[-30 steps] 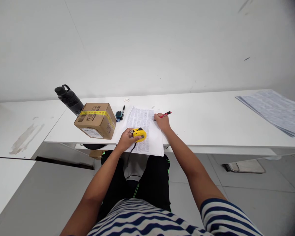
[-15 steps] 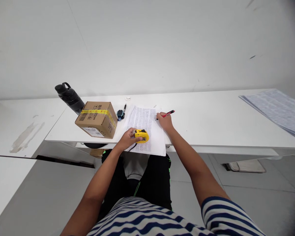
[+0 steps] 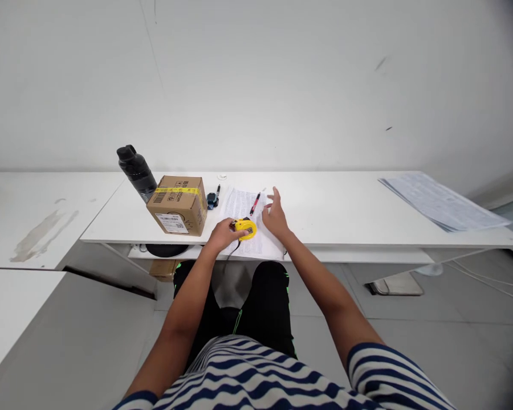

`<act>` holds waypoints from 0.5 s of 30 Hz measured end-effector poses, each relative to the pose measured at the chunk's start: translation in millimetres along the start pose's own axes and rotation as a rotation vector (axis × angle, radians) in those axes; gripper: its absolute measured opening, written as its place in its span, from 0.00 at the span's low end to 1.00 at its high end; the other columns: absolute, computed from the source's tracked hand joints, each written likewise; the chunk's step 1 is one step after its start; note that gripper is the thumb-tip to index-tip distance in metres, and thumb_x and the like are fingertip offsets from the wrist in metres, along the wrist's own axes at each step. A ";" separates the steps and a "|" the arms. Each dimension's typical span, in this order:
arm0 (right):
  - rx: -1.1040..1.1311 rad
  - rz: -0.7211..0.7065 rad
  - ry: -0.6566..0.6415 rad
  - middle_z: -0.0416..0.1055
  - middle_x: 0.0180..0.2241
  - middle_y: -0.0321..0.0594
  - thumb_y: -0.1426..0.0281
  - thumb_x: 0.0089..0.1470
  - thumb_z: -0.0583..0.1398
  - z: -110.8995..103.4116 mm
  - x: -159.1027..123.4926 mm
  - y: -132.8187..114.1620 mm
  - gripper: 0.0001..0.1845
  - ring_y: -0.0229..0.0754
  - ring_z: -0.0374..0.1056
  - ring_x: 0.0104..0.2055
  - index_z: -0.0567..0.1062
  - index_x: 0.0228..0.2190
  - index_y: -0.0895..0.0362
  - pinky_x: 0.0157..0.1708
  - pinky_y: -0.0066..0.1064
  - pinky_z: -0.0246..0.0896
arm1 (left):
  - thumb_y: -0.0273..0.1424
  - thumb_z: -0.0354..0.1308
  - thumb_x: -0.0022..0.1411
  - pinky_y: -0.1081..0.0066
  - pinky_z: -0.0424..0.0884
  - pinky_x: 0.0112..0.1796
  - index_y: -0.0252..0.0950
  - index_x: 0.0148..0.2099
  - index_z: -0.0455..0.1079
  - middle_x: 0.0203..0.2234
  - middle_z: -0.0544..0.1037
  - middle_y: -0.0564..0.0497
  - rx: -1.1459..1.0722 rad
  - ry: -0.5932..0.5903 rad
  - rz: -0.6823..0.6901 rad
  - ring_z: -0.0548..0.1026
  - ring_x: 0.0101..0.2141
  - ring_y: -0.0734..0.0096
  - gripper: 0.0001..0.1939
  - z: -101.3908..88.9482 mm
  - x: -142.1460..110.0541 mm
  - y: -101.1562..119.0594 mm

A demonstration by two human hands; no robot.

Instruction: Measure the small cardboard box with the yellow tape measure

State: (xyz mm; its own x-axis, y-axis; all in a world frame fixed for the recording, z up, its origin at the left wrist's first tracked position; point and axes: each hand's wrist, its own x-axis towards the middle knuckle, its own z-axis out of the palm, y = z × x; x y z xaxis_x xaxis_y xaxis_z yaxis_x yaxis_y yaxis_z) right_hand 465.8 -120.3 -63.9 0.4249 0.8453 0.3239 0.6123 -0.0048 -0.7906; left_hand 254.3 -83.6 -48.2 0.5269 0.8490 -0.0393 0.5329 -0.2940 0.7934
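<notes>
A yellow tape measure (image 3: 247, 229) with a black strap is gripped in my left hand (image 3: 223, 234), just over the near part of a printed sheet of paper (image 3: 239, 200). On that sheet lies a red and black pen (image 3: 255, 203), free of both hands. My right hand (image 3: 276, 216) is at the sheet's right edge, fingers apart and holding nothing, a little to the right of the pen. To the left of the paper stands a taped cardboard box (image 3: 177, 205) with a white label.
Behind the box a black bottle (image 3: 137, 171) stands. A small dark device (image 3: 212, 199) with a pen beside it lies between box and paper. More printed sheets (image 3: 440, 199) rest on the right of the white table (image 3: 337, 210). A wall rises behind.
My right hand has let go of the red pen, which now lies on the paper, and its fingers have spread. The tape measure stays in my left hand. The whole view has shifted somewhat.
</notes>
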 end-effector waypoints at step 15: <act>0.088 -0.766 -0.318 0.67 0.61 0.52 0.68 0.58 0.63 -69.4 -115.4 -93.5 0.28 0.49 0.62 0.66 0.64 0.58 0.50 0.60 0.51 0.63 | 0.33 0.60 0.64 0.55 0.70 0.59 0.40 0.51 0.70 0.49 0.80 0.46 0.128 0.064 0.836 0.76 0.54 0.60 0.13 -50.3 -106.9 47.2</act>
State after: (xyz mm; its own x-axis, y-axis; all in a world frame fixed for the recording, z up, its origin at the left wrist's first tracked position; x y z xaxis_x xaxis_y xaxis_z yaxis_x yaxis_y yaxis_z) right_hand 405.8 -254.5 8.7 -0.3048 0.7080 0.6370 0.5950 0.6638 -0.4532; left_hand 189.9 -166.1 23.9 0.7447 0.3520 0.5671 0.0575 -0.8803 0.4709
